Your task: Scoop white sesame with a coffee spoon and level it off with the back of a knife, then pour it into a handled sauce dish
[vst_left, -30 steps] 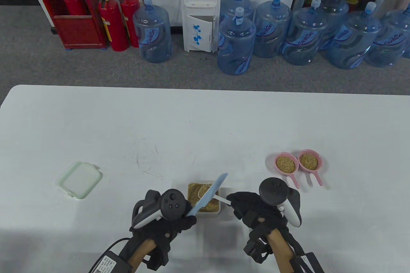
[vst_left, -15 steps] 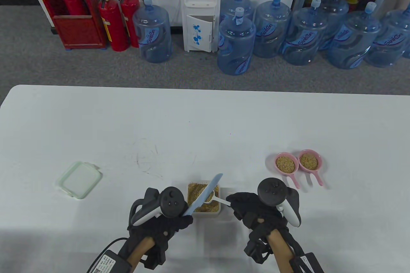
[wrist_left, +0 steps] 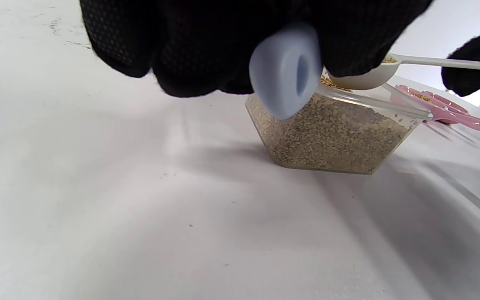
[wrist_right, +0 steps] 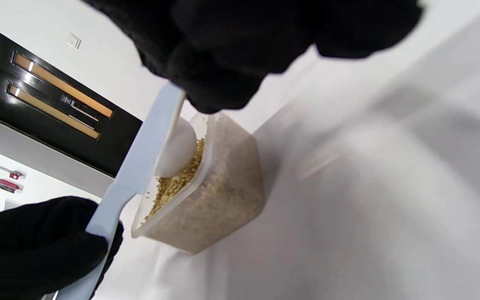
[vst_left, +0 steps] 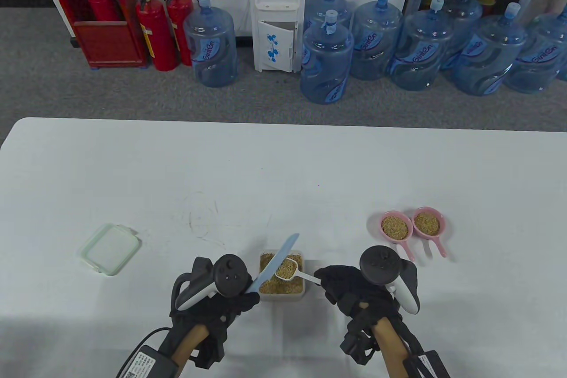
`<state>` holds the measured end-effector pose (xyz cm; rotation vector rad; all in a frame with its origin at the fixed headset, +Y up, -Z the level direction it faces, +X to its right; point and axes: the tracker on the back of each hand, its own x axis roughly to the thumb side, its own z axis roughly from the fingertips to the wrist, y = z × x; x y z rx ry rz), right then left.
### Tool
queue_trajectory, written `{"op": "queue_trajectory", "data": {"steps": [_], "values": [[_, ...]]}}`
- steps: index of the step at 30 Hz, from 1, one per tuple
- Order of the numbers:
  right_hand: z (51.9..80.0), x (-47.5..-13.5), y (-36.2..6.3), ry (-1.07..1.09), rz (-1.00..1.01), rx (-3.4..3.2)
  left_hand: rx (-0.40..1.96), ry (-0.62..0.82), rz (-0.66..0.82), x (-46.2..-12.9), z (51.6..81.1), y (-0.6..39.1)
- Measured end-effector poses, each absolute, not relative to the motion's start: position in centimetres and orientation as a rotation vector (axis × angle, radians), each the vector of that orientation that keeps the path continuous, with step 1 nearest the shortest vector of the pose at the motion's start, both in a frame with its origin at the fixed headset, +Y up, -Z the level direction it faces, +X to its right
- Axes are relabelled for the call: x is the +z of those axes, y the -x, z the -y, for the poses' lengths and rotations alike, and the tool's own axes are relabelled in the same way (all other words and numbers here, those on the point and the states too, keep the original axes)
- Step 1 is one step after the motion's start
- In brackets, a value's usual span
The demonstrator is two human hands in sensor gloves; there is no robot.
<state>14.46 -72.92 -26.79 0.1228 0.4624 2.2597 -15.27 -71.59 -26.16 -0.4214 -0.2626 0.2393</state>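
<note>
A clear square tub of sesame (vst_left: 282, 286) (wrist_left: 327, 137) (wrist_right: 215, 187) stands near the table's front edge. My right hand (vst_left: 341, 282) pinches the handle of a white coffee spoon (vst_left: 288, 268) (wrist_right: 177, 152), whose filled bowl hovers over the tub. My left hand (vst_left: 239, 302) grips the handle of a pale blue knife (vst_left: 277, 260) (wrist_right: 140, 166). The blade lies slantwise against the left rim of the spoon's bowl. Two pink handled sauce dishes (vst_left: 396, 227) (vst_left: 428, 223) holding sesame sit to the right.
A pale green tub lid (vst_left: 109, 248) lies on the table to the left. Beyond the far table edge stand water bottles (vst_left: 328, 59), a dispenser (vst_left: 277, 10) and fire extinguishers (vst_left: 155, 32).
My left hand has drawn the knife leftward across the spoon, from its right side to its left rim. The sesame in the spoon now shows uncovered. The right hand has hardly moved.
</note>
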Motion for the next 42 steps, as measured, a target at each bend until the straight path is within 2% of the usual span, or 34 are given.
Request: {"op": "queue_trajectory", "data": {"steps": [7, 13, 20, 29, 35, 42], "values": [[72.9, -26.8, -14.6, -0.125, -0.459, 2.267, 0.232, 0.386, 0.221, -26.5, 71.2, 16.2], [72.8, -26.8, -14.6, -0.127, -0.452, 2.281, 0.21, 0.341, 0.108, -27.6, 71.0, 18.7], [72.8, -26.7, -14.6, -0.129, -0.448, 2.293, 0.182, 0.43, -0.023, -29.3, 73.9, 21.0], [72.8, -26.7, -14.5, -0.131, -0.449, 2.299, 0.165, 0.466, -0.057, -30.0, 75.5, 21.0], [72.7, -26.6, -14.4, -0.134, -0.45, 2.301, 0.148, 0.434, -0.081, -30.0, 75.4, 20.9], [72.7, -26.6, -14.3, -0.139, -0.452, 2.304, 0.008, 0.356, -0.142, -30.1, 75.4, 20.8]]}}
